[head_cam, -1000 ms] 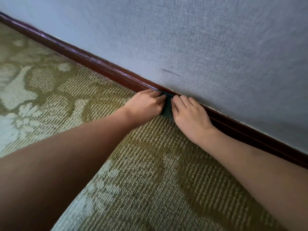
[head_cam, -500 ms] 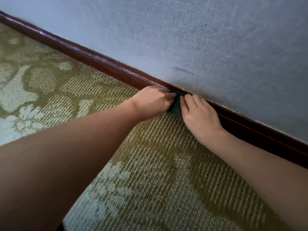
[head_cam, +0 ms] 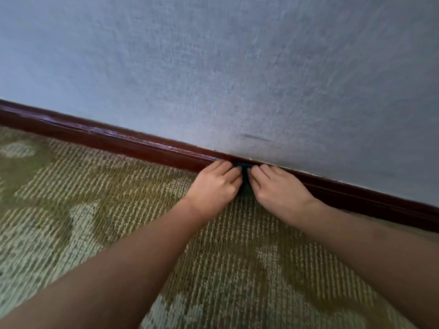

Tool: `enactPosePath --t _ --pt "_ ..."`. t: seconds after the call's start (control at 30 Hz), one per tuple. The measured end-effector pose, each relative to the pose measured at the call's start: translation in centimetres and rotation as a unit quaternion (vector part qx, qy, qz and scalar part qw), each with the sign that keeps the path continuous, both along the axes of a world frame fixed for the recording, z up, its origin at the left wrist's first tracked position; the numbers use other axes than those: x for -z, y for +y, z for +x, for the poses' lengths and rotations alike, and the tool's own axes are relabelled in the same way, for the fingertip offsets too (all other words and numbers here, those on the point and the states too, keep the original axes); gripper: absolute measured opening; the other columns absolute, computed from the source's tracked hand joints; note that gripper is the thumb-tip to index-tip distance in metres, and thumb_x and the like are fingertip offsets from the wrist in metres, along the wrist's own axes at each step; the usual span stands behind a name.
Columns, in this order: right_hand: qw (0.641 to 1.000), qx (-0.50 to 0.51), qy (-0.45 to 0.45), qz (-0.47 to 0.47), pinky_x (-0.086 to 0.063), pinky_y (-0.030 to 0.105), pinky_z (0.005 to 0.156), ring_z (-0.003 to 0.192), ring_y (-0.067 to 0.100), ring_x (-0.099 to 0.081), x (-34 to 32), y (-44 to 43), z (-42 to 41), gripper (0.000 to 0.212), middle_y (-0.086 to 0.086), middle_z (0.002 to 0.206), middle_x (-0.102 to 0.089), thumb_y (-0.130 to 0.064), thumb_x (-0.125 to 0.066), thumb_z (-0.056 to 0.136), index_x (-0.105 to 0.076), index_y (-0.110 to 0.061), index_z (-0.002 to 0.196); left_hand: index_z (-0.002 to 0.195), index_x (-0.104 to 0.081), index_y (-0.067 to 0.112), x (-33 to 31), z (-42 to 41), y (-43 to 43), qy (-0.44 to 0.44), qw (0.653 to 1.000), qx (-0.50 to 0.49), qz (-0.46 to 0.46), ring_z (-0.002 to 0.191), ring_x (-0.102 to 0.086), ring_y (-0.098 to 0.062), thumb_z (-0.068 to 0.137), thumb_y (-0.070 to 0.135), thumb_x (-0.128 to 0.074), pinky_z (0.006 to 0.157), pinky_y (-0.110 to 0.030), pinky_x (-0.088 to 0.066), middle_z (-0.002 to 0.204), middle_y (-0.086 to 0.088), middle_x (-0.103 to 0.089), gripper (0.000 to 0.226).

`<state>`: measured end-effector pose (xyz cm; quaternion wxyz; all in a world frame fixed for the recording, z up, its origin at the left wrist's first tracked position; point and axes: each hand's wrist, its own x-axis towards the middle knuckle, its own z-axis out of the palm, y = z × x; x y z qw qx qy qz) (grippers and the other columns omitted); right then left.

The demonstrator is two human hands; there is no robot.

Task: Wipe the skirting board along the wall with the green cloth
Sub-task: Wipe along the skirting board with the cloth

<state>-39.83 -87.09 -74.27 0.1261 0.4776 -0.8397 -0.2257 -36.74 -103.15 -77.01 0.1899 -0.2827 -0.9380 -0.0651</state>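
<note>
We see only a small part of the dark green cloth (head_cam: pixel 245 184), a bunched strip showing in the narrow gap between the two hands. Its colour is deep, near teal, and its full shape is hidden. It sits at the foot of the wall, pressed against the glossy dark reddish-brown wooden skirting board (head_cam: pixel 118 141), with its lower edge touching the carpet.

The left hand (head_cam: pixel 213 187) and the right hand (head_cam: pixel 280 189) lie side by side, almost touching, both on the cloth. The left fingers (head_cam: pixel 227 172) are curled over its left side. The right fingers (head_cam: pixel 264 171) are bent, with their tips down on its right side, and they reach the top edge of the board. Both bare forearms stretch in from the bottom of the view.

The skirting board runs slantwise from upper left to lower right, and its top edge shows pale scuffs to the left of the hands. Above it rises the grey-blue textured wall (head_cam: pixel 213 67), with a short dark streak (head_cam: pixel 255 137) just above the hands. Below lies the olive-green looped carpet with a pale leaf pattern (head_cam: pixel 95 200). The hands cover most of the cloth and the stretch of board behind it.
</note>
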Motion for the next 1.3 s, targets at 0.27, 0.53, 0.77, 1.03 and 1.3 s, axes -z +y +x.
enactPosePath --t 0.27,0.53,0.77,1.03,1.3 --pt "0.997 0.069 0.012 0.017 -0.050 0.027 0.066 0.074 0.021 -0.063 -0.6 -1.2 1.2 0.040 0.007 0.079 -0.064 -0.011 -0.076 0.059 -0.069 0.003 0.096 0.091 -0.074 0.003 1.2 0.1 -1.3 0.030 0.998 0.036 0.052 0.090 -0.068 -0.023 0.073 0.006 -0.056 0.080 -0.031 -0.054 0.097 -0.009 -0.072 0.026" --pt "0.970 0.200 -0.075 -0.114 -0.052 0.040 0.073 0.083 0.038 -0.061 0.1 -1.9 2.3 0.040 0.023 0.087 -0.062 0.010 -0.069 0.062 -0.062 0.013 0.101 0.095 -0.073 0.006 0.2 0.4 -1.6 -0.010 0.998 0.060 -0.008 0.096 -0.067 -0.020 0.059 0.010 -0.081 0.085 -0.029 -0.052 0.101 -0.007 -0.071 0.038" --pt "0.962 0.196 -0.096 -0.166 -0.054 0.042 0.069 0.079 0.040 -0.059 1.4 -1.6 1.9 0.048 0.024 0.086 -0.060 0.016 -0.072 0.056 -0.061 0.014 0.102 0.096 -0.073 0.006 -0.4 0.2 -2.1 -0.012 0.997 0.062 -0.047 0.095 -0.067 -0.019 0.066 0.007 -0.069 0.084 -0.029 -0.053 0.101 -0.006 -0.071 0.030" --pt "0.959 0.190 -0.126 -0.168 -0.054 0.040 0.068 0.077 0.038 -0.060 1.2 -2.1 1.6 0.049 0.023 0.086 -0.060 0.015 -0.074 0.054 -0.063 0.013 0.101 0.092 -0.075 0.007 -0.9 0.3 -2.3 -0.036 0.997 0.031 -0.060 0.090 -0.068 -0.018 0.061 0.010 -0.075 0.078 -0.027 -0.055 0.098 -0.005 -0.072 0.031" --pt "0.953 0.201 -0.179 -0.141 -0.031 0.032 0.100 0.118 0.025 -0.034 0.7 -2.4 1.6 0.055 0.010 0.129 -0.037 0.001 -0.050 0.085 -0.034 -0.004 0.137 0.091 -0.076 0.012 -1.6 0.3 -2.5 -0.058 0.990 0.025 -0.123 0.088 -0.067 -0.014 0.057 0.016 -0.078 0.074 -0.025 -0.055 0.097 0.000 -0.072 0.035"
